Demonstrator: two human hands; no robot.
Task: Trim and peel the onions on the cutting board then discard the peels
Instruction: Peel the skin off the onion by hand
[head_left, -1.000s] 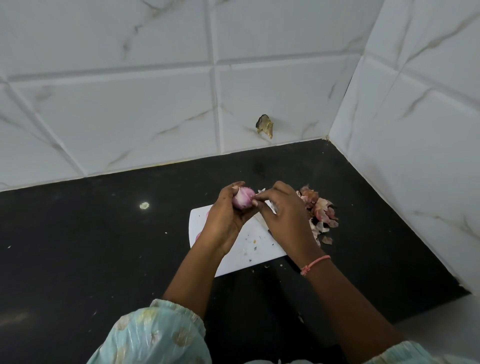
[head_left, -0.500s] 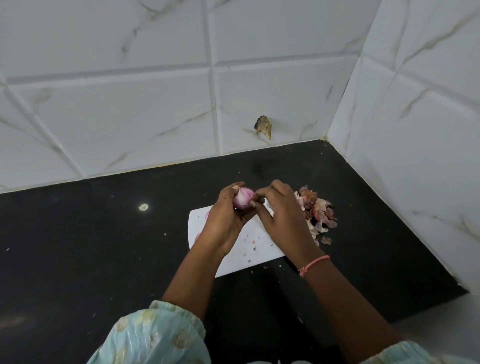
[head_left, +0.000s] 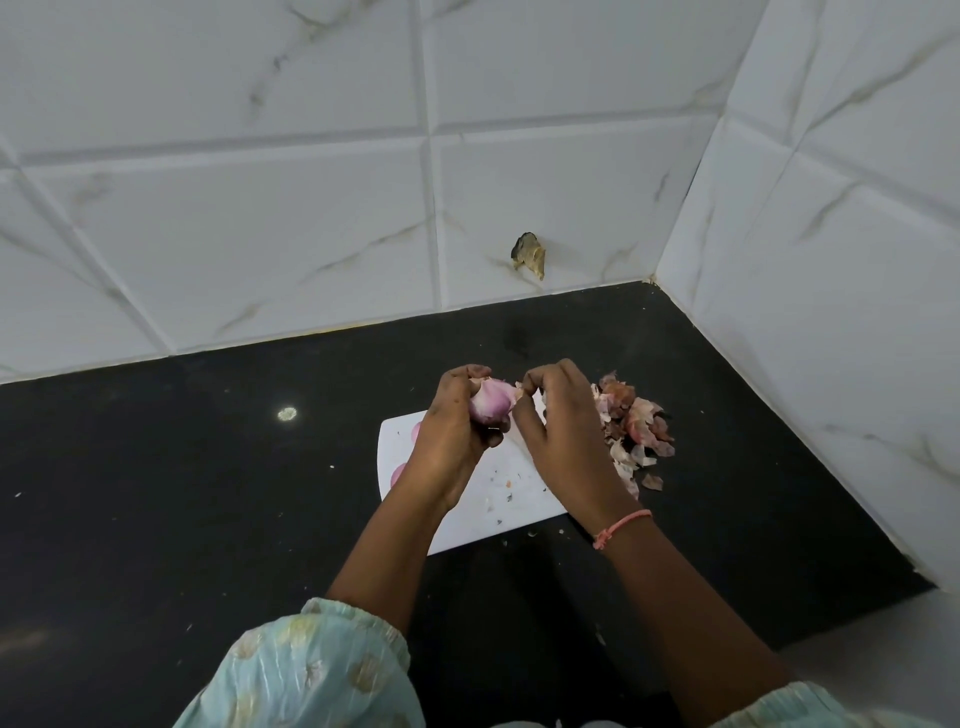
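Pink onion (head_left: 491, 405) in left hand (head_left: 452, 431), above white board (head_left: 498, 493)

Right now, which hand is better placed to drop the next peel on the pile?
Right. The right hand pinches skin at the onion and is beside the peel pile; the left hand holds the onion.

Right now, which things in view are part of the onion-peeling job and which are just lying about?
In the job:
- onion held in left hand
- right hand pinching its skin
- cutting board
- peel pile beside the board

Lying about:
- pale spot on counter
- brown scrap on wall tile
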